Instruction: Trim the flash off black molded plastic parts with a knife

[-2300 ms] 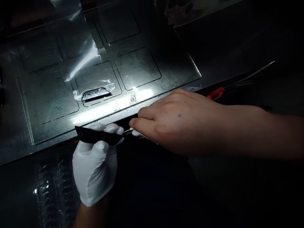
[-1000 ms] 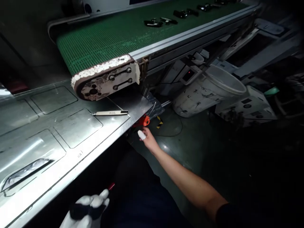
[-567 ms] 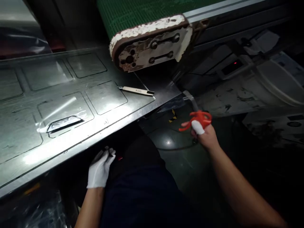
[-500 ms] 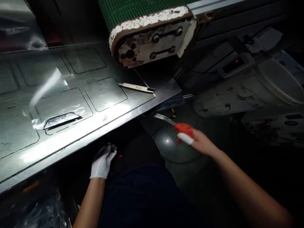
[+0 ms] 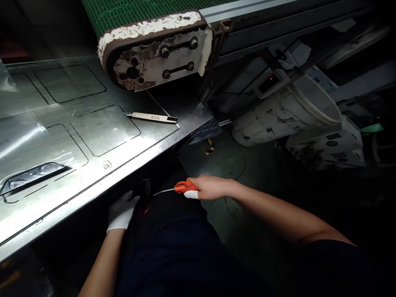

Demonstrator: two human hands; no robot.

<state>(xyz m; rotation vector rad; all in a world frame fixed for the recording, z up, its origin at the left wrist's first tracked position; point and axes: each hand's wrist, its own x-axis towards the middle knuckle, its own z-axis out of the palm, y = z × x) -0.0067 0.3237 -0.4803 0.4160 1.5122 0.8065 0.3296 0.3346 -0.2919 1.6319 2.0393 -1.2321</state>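
Note:
My right hand (image 5: pixel 202 187) is wrapped round a red tool (image 5: pixel 182 187) with a thin metal nozzle pointing left over my dark clothing; a white cover shows on a finger. My left hand (image 5: pixel 123 209), in a white glove, hangs below the metal table's front edge, its fingers bent and partly lost in shadow; whether they hold anything is hidden. A pale pen-like tool marked A06 (image 5: pixel 154 117) lies on the metal table (image 5: pixel 117 140). At the table's left, a dark-edged curved part (image 5: pixel 34 176) lies with clear plastic film (image 5: pixel 23 138).
A green conveyor belt (image 5: pixel 148 10) with a rusty end plate (image 5: pixel 154 57) juts over the table's back. A large whitish bucket (image 5: pixel 278 111) stands tilted in view at the right, near a white machine (image 5: pixel 328 142). Yellow-black tape (image 5: pixel 210 147) marks the floor.
My right hand has moved left with the red tool, whose nozzle now points left over my clothing. The view has shifted right, so the table and belt sit further left.

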